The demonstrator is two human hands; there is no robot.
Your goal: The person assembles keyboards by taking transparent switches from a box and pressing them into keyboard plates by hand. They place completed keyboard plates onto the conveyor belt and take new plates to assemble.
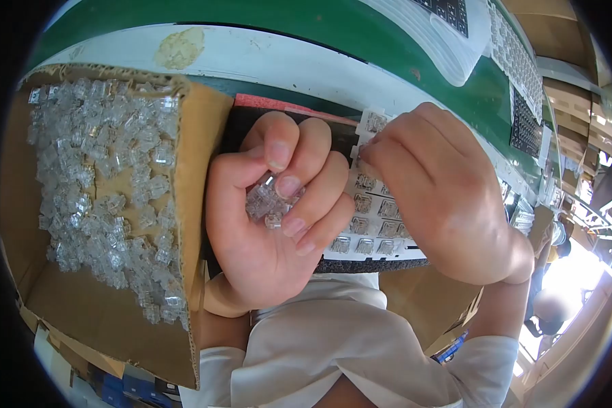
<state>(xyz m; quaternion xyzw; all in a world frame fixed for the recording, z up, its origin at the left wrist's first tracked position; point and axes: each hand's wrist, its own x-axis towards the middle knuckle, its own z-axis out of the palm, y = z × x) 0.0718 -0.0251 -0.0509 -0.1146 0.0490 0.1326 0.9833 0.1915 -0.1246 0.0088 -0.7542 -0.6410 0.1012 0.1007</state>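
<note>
My left hand (275,217) is turned palm up, with its fingers curled around a small pile of clear keyboard switches (268,200). Just to its right lies a white keyboard plate (350,253) with rows of switches (362,204) set in it. My right hand (449,194) reaches over this plate, its fingertips pinched together at the upper left part. Whatever those fingertips hold is hidden. Under the plate is a black foam pad (370,266), partly covered by both hands.
At the left, a cardboard box (207,129) holds a heap of loose clear switches (102,183). A red strip (279,105) lies behind the pad. Farther right on the green table (279,19) are more keyboard plates (517,51) and clear plastic film (449,58). A person (552,306) appears far right.
</note>
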